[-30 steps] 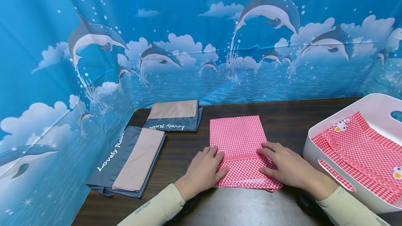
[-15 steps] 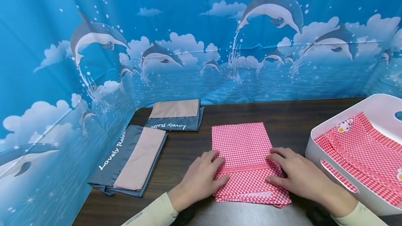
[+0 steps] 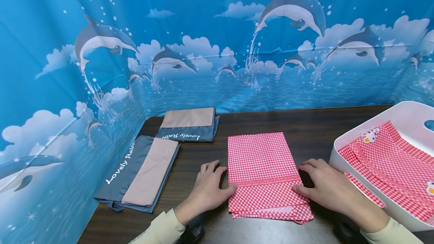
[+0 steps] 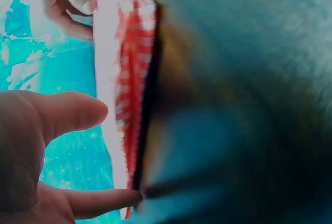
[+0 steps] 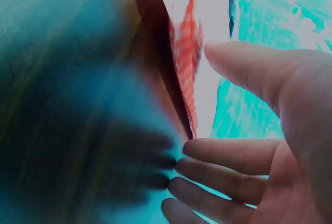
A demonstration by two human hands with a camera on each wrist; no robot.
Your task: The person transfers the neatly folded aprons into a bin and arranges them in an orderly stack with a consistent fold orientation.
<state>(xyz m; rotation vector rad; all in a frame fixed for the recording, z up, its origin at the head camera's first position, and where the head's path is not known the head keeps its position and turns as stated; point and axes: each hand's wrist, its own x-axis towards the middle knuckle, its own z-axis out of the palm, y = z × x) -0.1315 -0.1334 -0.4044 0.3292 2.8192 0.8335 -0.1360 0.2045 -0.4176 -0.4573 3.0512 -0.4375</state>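
A folded red-and-white checked cloth (image 3: 262, 161) lies flat on the dark wooden table, its layers stacked unevenly at the near edge. My left hand (image 3: 207, 188) is at its left side, thumb tip over the edge and fingers on the table beside it. At the opposite side is my right hand (image 3: 323, 186), its thumb over the cloth's right edge. In the left wrist view the thumb (image 4: 78, 112) and a finger are spread apart beside the cloth's side. Straight fingers (image 5: 228, 156) show next to the cloth's layered edge in the right wrist view.
A white plastic basket (image 3: 342, 172) at the right holds another red checked cloth (image 3: 393, 157) with duck-like patches. Two folded dark-blue and beige cloths lettered "Lovely Rabbit", one nearer (image 3: 142, 176) and one farther (image 3: 188, 124), lie at the left. A dolphin-print curtain (image 3: 203, 48) borders the table.
The checked cloth has slid toward me, mostly in the first half second. Since then both hands have moved outward off its top to its left and right edges.
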